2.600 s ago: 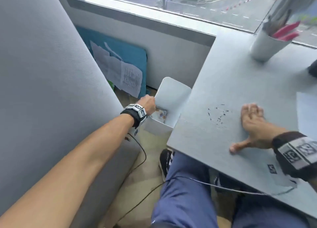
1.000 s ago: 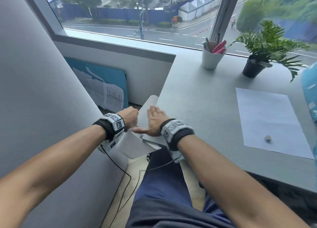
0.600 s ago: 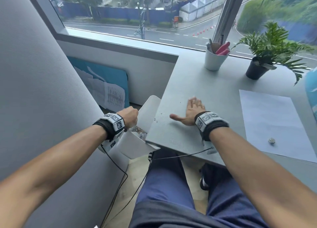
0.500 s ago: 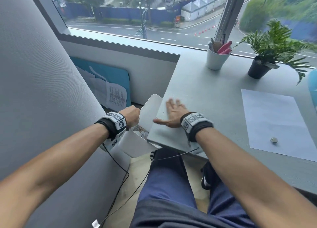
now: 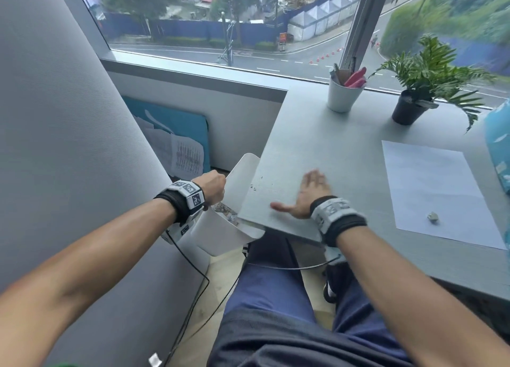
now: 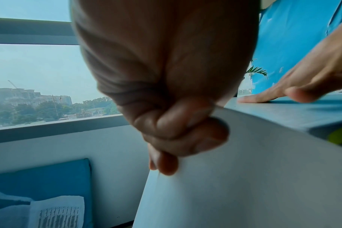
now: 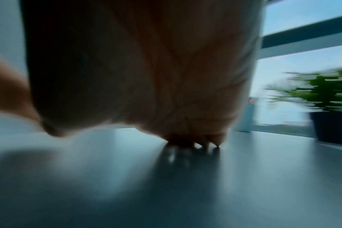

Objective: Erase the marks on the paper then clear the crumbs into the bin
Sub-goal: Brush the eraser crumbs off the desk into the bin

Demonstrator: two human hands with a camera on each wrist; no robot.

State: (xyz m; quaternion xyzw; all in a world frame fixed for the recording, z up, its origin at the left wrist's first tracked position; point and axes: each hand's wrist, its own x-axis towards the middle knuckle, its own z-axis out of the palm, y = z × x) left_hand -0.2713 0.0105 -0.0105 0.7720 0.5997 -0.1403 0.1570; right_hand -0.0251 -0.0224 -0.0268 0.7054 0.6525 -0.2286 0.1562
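Observation:
My left hand grips the rim of a white bin, tilted against the left edge of the grey desk; in the left wrist view my left hand has its fingers curled round the bin rim. My right hand lies flat and blurred on the desk near that edge, thumb out; its fingertips touch the desk. A few dark crumbs sit by the edge above the bin. The white paper lies at the right with a small eraser on it.
A white cup of pens and a potted plant stand at the back by the window. A blue pack is at the far right. A grey partition stands on my left. A cable hangs below my left wrist.
My right hand swept left to the desk edge by the bin, drew back right, swept left again, and has now moved right once more. The left hand has kept hold of the bin.

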